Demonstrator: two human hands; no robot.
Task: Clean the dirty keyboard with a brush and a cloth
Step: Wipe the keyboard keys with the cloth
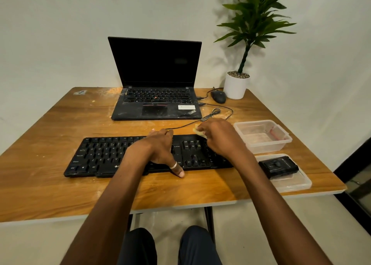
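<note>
A black keyboard (104, 154) lies across the near middle of the wooden table (50, 124). My left hand (160, 148) lies over its centre, fingers at the far edge and the ringed thumb at the near edge, holding it in place. My right hand (218, 136) grips a yellowish cloth (197, 132) against the keyboard's upper right corner, near the number pad. Most of the cloth is hidden under the fingers. I see no brush.
A dusty open laptop (156, 100) stands behind the keyboard, with a mouse (218, 96) and a potted plant (235, 86) at the back right. A clear plastic tub (263, 136) sits right of the keyboard. A small black device (278, 165) rests on the tub's lid (293, 182).
</note>
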